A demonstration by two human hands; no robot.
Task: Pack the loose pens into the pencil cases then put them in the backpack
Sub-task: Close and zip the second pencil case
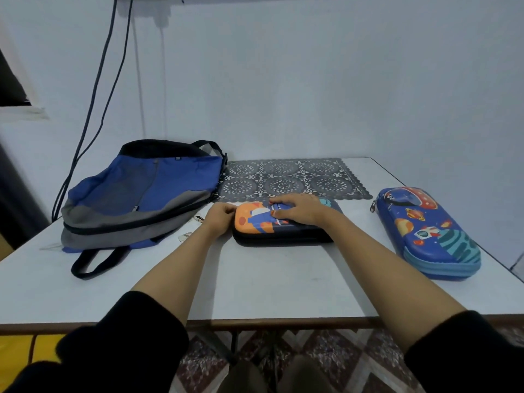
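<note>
On the table [255,287]: the dark pencil case [252,219]. Pressing flat on its lid with the right hand [300,211], fingers straight. Gripping its left end with the left hand [219,219], fingers curled, maybe at the zip. Looks hard, light and a bit slippery; best grabbed by its long sides. Right of it, well apart: a blue pencil case [425,231]. Left of it: a soft backpack [141,194]. Just behind: a lacy mat [289,177].

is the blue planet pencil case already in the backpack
No, the blue planet pencil case lies on the right side of the table, well apart from the backpack at the left.
</note>
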